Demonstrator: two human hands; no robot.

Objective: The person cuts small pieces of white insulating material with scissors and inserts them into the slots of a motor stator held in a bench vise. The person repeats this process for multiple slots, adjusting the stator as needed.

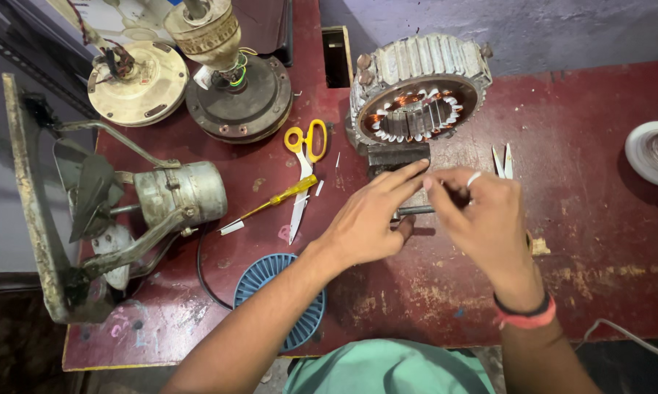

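A grey finned motor stator with copper windings lies tilted on the red worktable, resting on a dark block. My left hand lies flat just in front of it, fingers stretched toward the block. My right hand meets it fingertip to fingertip and pinches a small dark piece; what the piece is cannot be made out. A ring sits on one right finger and a red band on the wrist. A dark metal rod lies under both hands.
Yellow-handled scissors and a yellow screwdriver lie left of my hands. An old exhaust fan stands at the left edge, two fan motor housings at the back, a blue round grille in front, white slips and a white spool to the right.
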